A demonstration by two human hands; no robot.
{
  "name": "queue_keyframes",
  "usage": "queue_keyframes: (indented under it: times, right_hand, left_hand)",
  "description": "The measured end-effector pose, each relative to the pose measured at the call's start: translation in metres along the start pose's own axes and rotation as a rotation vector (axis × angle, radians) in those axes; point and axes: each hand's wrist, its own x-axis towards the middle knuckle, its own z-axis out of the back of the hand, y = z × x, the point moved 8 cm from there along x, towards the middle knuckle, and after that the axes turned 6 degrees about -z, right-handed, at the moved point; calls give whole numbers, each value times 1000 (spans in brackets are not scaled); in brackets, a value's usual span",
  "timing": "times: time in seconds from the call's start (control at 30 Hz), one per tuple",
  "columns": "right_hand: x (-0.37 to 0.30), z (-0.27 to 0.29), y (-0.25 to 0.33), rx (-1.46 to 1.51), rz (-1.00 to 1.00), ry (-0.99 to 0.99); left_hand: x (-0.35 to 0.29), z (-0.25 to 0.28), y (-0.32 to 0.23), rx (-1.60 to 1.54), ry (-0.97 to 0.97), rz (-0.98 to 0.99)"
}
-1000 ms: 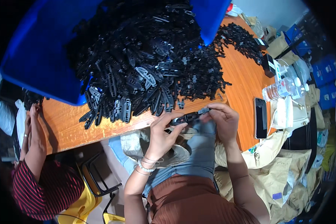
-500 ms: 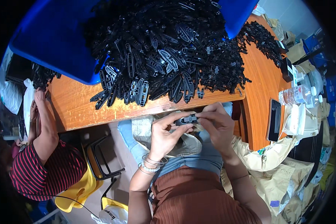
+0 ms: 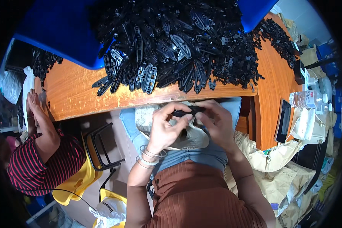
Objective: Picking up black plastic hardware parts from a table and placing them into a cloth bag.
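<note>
A dark, elongated plastic part (image 3: 186,110) is held between my two hands, just off the table's front edge and above my lap. My left hand (image 3: 165,128) is closed on its left end, thumb below and fingers curled over the top. At the other end, my right hand (image 3: 217,123) pinches the part with thumb and forefinger. Fingers cover much of it, so its details cannot be made out. Beneath both hands a whitish woven sack (image 3: 192,141) lies open across my lap. On the table is a heap of long black plastic parts (image 3: 146,78), with smaller black pieces (image 3: 235,68) to its right.
A blue bin (image 3: 64,49) lies tipped on the wooden table (image 3: 79,102). At right are a phone (image 3: 283,121), a plastic bottle (image 3: 304,98) and brown paper bags (image 3: 269,186). To the left, a co-worker in a striped shirt (image 3: 49,163) sits on a yellow chair (image 3: 74,188).
The held part has turned; the grey piece seen on its face earlier no longer shows. My view has shifted, so the table sits higher. The co-worker's hands have moved nearer along the table's edge.
</note>
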Motion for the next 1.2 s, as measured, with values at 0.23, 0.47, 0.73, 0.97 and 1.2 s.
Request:
queue_keyframes:
  times: [0.23,0.47,0.73,0.97,1.2]
  right_hand:
    - [8,-22,-16,71,26,66]
    - [14,-34,-15,70,5,28]
    - [11,-49,-23,93,10,-15]
    - [20,-41,-64,-140,-148,174]
    - [-22,-24,-101,-1085,35,619]
  left_hand:
    - [-11,17,18,-89,-103,28]
    - [-15,27,24,-16,-206,37]
    - [-26,34,22,59,-306,-54]
    - [-29,42,55,54,-25,272]
    - [-98,33,69,956,604,-452]
